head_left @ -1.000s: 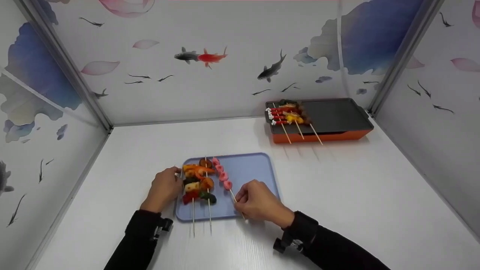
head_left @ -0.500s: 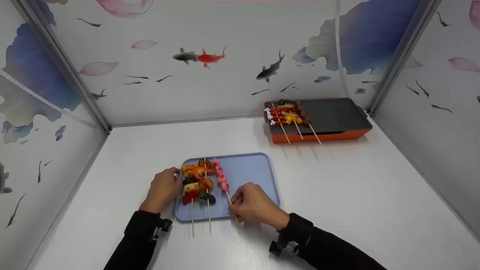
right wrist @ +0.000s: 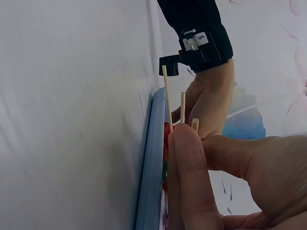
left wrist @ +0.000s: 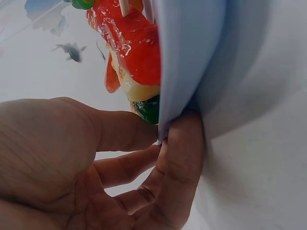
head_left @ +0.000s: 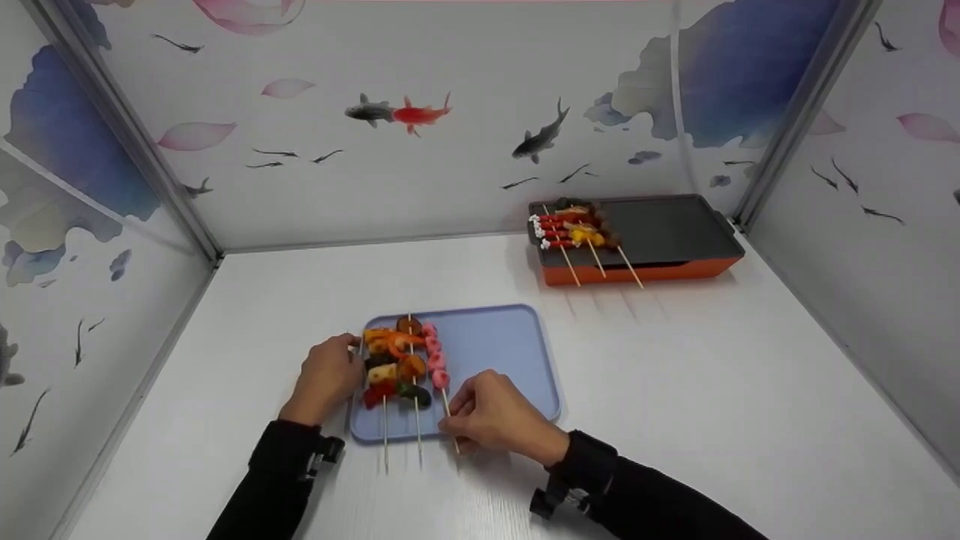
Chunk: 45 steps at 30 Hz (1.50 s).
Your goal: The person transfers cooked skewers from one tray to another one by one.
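Observation:
My left hand (head_left: 328, 379) grips the left rim of a light blue tray (head_left: 499, 337); in the left wrist view the thumb lies over the tray edge (left wrist: 184, 62), fingers beneath. Two skewers of mixed vegetables, a left one (head_left: 382, 373) and a right one (head_left: 412, 367), lie side by side on the tray's left half, sticks jutting over the front rim. Beside them lies a skewer of pink pieces (head_left: 436, 360). My right hand (head_left: 499, 416) pinches its stick near the lower end. In the right wrist view, its stick end (right wrist: 194, 124) shows above the fingertips.
A black-topped orange grill (head_left: 675, 229) stands at the back right of the white table (head_left: 675, 375). Several skewers (head_left: 581, 232) lie on its left half, sticks hanging over the front. Printed wall panels (head_left: 450, 172) enclose the table at the back and sides.
My right hand has moved left with the pink skewer, which now lies close beside the vegetable skewers and more parallel to them. The left hand has stayed at the tray rim.

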Available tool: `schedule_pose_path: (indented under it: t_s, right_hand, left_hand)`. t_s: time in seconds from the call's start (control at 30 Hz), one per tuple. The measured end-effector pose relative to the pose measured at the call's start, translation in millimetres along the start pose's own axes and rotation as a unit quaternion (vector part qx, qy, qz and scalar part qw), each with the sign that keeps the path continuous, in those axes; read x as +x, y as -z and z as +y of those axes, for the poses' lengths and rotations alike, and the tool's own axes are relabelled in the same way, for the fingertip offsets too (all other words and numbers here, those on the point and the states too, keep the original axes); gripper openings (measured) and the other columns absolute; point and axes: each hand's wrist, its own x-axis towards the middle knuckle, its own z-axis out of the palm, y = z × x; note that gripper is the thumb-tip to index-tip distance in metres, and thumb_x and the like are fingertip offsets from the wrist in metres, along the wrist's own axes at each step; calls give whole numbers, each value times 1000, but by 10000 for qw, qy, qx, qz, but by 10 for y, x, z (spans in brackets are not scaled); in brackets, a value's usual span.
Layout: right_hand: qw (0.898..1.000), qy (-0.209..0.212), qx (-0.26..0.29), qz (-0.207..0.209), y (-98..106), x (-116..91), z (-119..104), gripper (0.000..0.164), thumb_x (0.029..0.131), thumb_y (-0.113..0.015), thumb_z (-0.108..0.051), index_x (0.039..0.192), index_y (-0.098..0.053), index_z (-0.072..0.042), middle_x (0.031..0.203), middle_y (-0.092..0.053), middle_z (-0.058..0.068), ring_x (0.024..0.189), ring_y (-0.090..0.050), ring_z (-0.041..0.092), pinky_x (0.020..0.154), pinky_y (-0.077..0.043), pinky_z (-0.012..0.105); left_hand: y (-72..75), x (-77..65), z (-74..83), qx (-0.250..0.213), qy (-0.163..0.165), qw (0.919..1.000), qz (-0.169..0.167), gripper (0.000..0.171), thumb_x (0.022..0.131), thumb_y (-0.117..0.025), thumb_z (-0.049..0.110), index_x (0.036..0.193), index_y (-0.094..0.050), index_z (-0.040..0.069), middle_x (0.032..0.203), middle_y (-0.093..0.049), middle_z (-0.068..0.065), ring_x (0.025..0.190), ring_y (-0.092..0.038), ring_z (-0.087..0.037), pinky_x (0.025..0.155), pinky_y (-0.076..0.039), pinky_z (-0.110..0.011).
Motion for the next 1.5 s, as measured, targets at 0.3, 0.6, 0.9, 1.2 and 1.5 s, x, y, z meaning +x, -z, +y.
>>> schedule_pose_path:
  t_s: [0.3, 0.6, 0.9, 1.2, 1.5]
  right_hand:
    - [9999, 105, -118, -44, -63, 12, 18, 23, 75, -78, -32, 86, -69, -14, 69, -71, 2, 59, -69, 18, 59, -54, 31]
    - [9989, 322, -314, -98, -41, 9, 10, 20, 77, -77, -34, 85, -73, -16, 65, -70, 2, 55, -67, 17, 57, -53, 31]
    - [9992, 337, -158, -172, -102, 47, -6, 24, 80, -73, -39, 84, -71, -15, 61, -68, 9, 51, -66, 23, 52, -53, 36]
    - [9992, 304, -265, -19, -154, 96, -12, 20, 80, -73, -35, 83, -71, -15, 59, -68, 6, 47, -65, 21, 49, -53, 37]
    - [9995, 189, -218, 102, -201, 119, -50, 21, 80, -74, -32, 79, -69, -11, 56, -67, 6, 44, -63, 21, 45, -52, 36]
  left_hand:
    - [-29, 13, -28, 2, -103, 9999, 82, 34, 92, -47, 14, 122, -59, 3, 86, -65, -8, 64, -55, -18, 54, -42, -29]
    - [-25, 8, -22, 29, -38, 9999, 92, 34, 93, -48, 15, 123, -58, 3, 84, -65, -8, 60, -54, -17, 52, -41, -29]
    - [-15, 0, -3, 27, 59, 10000, 53, 34, 93, -48, 16, 123, -58, 4, 85, -65, -8, 62, -55, -17, 52, -42, -28]
    - [-15, 7, 1, 72, -19, 10000, 66, 35, 92, -48, 13, 123, -58, 3, 88, -66, -8, 65, -56, -17, 54, -42, -29]
    - [-21, 24, -22, 151, -100, 9998, 92, 34, 92, -49, 15, 122, -59, 2, 89, -66, -9, 67, -56, -18, 55, -42, -29]
